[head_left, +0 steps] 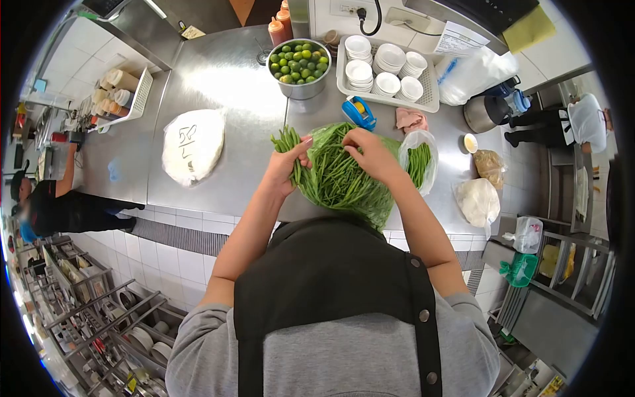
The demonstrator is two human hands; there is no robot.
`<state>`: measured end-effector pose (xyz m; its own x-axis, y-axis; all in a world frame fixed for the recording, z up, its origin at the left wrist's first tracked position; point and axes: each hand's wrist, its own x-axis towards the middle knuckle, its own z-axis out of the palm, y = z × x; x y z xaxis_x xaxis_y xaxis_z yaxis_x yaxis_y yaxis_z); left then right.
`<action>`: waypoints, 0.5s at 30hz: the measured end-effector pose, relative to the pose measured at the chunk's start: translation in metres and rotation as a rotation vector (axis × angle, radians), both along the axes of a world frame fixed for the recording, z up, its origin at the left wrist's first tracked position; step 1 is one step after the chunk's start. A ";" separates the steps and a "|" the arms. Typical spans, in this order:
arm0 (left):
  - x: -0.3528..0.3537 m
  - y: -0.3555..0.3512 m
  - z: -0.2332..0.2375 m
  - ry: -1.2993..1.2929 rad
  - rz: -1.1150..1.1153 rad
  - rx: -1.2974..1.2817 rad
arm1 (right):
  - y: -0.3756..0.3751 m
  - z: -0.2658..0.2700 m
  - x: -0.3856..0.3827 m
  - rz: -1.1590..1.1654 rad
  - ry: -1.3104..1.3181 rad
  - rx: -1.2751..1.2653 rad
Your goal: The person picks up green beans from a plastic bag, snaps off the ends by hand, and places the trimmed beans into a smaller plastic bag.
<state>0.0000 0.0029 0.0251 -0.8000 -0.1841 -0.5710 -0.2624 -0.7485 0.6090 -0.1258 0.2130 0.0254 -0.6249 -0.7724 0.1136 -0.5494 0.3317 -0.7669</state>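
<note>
Left of centre: left hand [295,161] wrapped around bunch of green beans [286,139], long axis near vertical, ends pointing up, slightly left | centre: loose beans [333,171] in green bag [378,208], axes mixed, below-left of right hand [354,147], the nearer | right hand: fingertips drawn together, can't tell if pinching any

A commercial kitchen around me: long steel surface [248,142], stacked white dishes [389,58], squeeze bottles [277,33], white-tiled floor [169,257].

Limes [299,64] (mostly green), stacked dishes [390,57].
</note>
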 end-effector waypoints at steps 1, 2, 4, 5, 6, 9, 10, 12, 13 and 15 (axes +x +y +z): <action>-0.001 0.003 0.002 -0.011 -0.031 -0.070 | 0.002 0.008 0.002 -0.040 -0.085 -0.054; -0.002 0.007 0.006 -0.016 -0.023 -0.080 | 0.004 0.015 0.004 -0.080 -0.169 -0.110; -0.007 0.018 0.015 -0.025 -0.004 -0.102 | 0.005 0.024 0.010 -0.144 -0.214 -0.149; -0.009 0.024 0.019 0.018 -0.027 -0.135 | 0.005 0.027 0.014 -0.176 -0.236 -0.169; -0.012 0.029 0.024 0.061 -0.049 -0.168 | 0.005 0.029 0.019 -0.207 -0.224 -0.175; -0.019 0.043 0.023 0.148 -0.080 -0.266 | -0.001 0.035 0.038 -0.280 -0.243 -0.183; -0.021 0.047 0.023 0.156 -0.077 -0.283 | -0.002 0.037 0.045 -0.293 -0.284 -0.179; -0.023 0.049 0.020 0.168 -0.083 -0.288 | -0.001 0.033 0.048 -0.302 -0.353 -0.178; -0.023 0.047 0.019 0.162 -0.085 -0.285 | 0.002 0.025 0.047 -0.299 -0.381 -0.181; -0.022 0.044 0.019 0.151 -0.089 -0.279 | 0.010 0.023 0.042 -0.289 -0.337 -0.136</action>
<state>-0.0222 0.0468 0.0437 -0.8917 -0.2424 -0.3821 -0.2106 -0.5251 0.8246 -0.0841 0.2226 0.0488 -0.8320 -0.5530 -0.0441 -0.1620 0.3183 -0.9340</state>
